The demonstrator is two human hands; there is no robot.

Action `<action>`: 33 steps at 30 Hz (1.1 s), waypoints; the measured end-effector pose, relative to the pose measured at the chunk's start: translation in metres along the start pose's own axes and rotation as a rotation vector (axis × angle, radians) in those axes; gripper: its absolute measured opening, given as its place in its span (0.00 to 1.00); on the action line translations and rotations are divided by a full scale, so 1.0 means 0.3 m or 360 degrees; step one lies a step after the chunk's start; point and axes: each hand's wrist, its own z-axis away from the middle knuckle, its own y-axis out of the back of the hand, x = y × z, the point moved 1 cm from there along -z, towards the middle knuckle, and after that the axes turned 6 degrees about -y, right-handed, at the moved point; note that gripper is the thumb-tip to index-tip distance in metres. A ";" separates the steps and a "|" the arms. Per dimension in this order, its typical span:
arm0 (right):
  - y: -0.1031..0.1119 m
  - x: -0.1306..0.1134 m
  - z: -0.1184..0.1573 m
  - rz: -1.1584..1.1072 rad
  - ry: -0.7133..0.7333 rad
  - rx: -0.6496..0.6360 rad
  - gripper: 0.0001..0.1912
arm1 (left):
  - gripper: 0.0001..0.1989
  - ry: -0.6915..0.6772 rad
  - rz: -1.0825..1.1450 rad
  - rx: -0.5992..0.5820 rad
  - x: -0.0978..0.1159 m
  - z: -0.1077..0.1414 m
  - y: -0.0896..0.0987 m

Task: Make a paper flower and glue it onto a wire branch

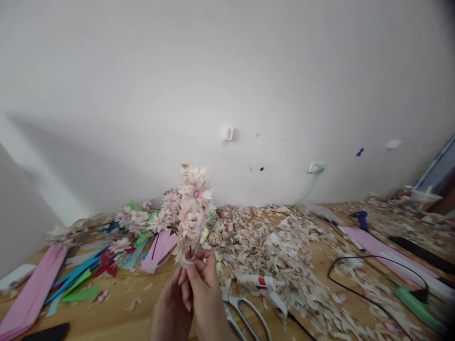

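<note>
A tall stalk of artificial flowers [194, 220], with cream petals and pink centres, stands upright in front of me. My left hand [174, 300] is closed around the lower stem. Right beside it, my right hand [206, 284] pinches the dark stem just under the lowest bloom. A pale curved petal [185, 261] shows at the fingertips; I cannot tell which hand grips it. Close to my right wrist lie scissors [245, 315] with grey handles and a white glue gun [265, 284] with a red part.
Loose dried petals [263, 241] cover much of the wooden table. Pink paper strips [33, 293], blue strips [80, 265] and more flowers [133, 220] lie left. To the right are a blue glue gun [360, 220], a green power strip [415, 305] and a black cable [366, 296]. A wall stands behind.
</note>
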 end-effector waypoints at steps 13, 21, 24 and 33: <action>-0.007 0.039 0.008 0.0062 0.0005 0.0125 0.22 | 0.09 -0.0154 -0.0002 -0.0007 0.006 0.019 0.013; -0.012 0.044 0.017 0.0133 0.0015 0.0123 0.18 | 0.16 -0.0069 -0.0098 0.0143 -0.001 0.019 0.013; -0.016 0.049 0.023 0.0152 0.0057 0.0134 0.16 | 0.17 -0.0082 -0.0061 0.0180 0.006 0.024 0.005; -0.024 0.048 0.042 0.0242 0.0103 0.0117 0.10 | 0.18 -0.0119 -0.0045 0.0097 0.008 0.026 0.009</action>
